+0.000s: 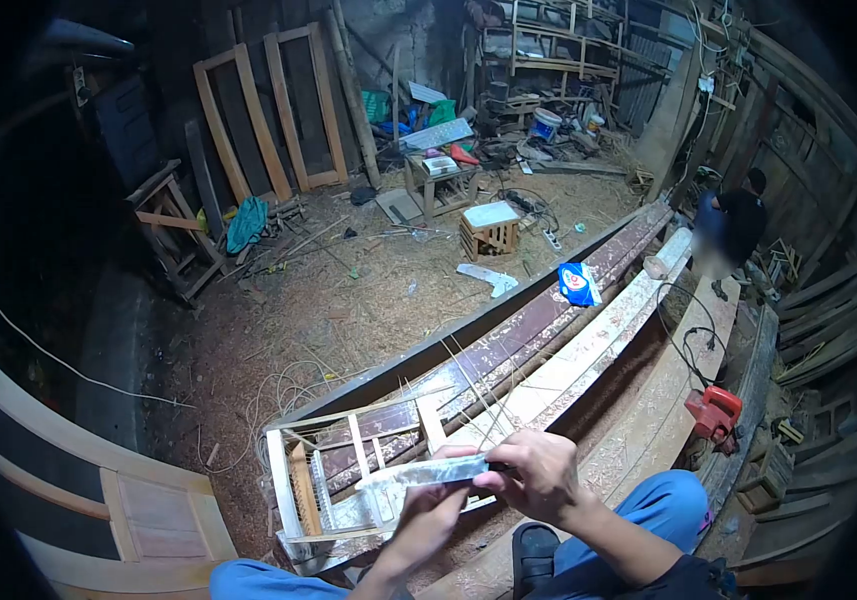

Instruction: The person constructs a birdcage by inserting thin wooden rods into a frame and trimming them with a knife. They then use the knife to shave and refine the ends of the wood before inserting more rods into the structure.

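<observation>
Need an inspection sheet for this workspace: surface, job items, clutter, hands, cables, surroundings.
Surface: long planks run away from the person, covered in shavings.
Job's things: flat strip held over a small wooden frame with thin sticks rising from it.
Clutter: blue-and-white bag on the planks; red power tool beside them.
Hands: left hand and right hand, fingers of both pinching the strip.
Cables: black cable loops above the red tool; white cord crosses the floor at left.
Surroundings: sawdust floor, door frames leaning on the wall, another person at the far end.
</observation>
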Available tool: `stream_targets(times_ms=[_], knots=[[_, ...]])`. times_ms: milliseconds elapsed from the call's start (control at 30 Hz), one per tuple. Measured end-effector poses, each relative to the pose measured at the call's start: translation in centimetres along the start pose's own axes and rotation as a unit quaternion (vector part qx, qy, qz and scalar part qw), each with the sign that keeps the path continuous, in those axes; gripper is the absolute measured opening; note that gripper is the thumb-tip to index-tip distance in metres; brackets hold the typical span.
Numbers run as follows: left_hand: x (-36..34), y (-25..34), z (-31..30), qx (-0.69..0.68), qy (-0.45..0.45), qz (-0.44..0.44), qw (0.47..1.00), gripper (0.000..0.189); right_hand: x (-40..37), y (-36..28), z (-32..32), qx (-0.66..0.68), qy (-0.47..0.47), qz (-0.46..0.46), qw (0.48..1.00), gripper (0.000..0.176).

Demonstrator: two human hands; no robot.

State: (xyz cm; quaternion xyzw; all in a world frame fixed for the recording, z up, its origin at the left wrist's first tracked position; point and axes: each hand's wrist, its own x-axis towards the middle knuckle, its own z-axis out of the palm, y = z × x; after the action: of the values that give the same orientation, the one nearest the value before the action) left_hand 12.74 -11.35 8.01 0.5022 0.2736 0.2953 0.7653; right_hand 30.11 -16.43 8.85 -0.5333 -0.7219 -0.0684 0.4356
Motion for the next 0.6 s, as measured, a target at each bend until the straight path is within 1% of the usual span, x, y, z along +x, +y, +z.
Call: stream_targets(times_ms=[33, 167, 267, 367, 400, 467, 500, 567, 600], knots=[[0.0, -0.4, 0.1, 0.005, 0.004, 0.002, 1.000, 0.027, 0.1, 0.0, 0.1, 0.007, -0.003, 0.002, 1.000, 0.031], [0.0, 0.1, -0.2, 0.042, 0.004, 0.033, 0.999, 0.026, 0.4, 0.3, -0.1, -0.003, -0.018, -0.014, 1.000, 0.031], [-0.2, -0.1, -0.1, 0.017, 0.004, 0.036, 0.999, 0.020, 0.0, 0.8, -0.3, -0.033, -0.028, -0.029, 0.999, 0.028], [-0.3, 0.4, -0.1, 0.050, 0.005, 0.031, 0.998, 0.018, 0.4, 1.0, -0.6, -0.047, -0.018, -0.046, 0.998, 0.027], [-0.4, 0.5, -0.1, 0.050, 0.005, 0.030, 0.998, 0.018, 0.4, 1.1, -0.8, -0.052, -0.016, -0.048, 0.997, 0.027], [-0.4, 0.5, -0.2, 0.018, -0.003, -0.005, 1.000, 0.018, 0.6, 1.3, -1.0, -0.057, -0.013, -0.052, 0.997, 0.028], [-0.3, 0.4, -0.1, 0.019, -0.003, -0.003, 1.000, 0.018, 0.6, 1.4, -1.0, -0.066, -0.010, -0.058, 0.996, 0.028], [0.0, 0.0, 0.4, 0.013, 0.027, 0.064, 0.997, 0.016, 0.6, 1.8, -1.3, -0.075, -0.008, -0.063, 0.995, 0.029], [0.0, 0.4, 0.4, 0.013, 0.027, 0.064, 0.997, 0.016, 0.7, 2.2, -1.6, -0.081, 0.002, -0.060, 0.995, 0.029]])
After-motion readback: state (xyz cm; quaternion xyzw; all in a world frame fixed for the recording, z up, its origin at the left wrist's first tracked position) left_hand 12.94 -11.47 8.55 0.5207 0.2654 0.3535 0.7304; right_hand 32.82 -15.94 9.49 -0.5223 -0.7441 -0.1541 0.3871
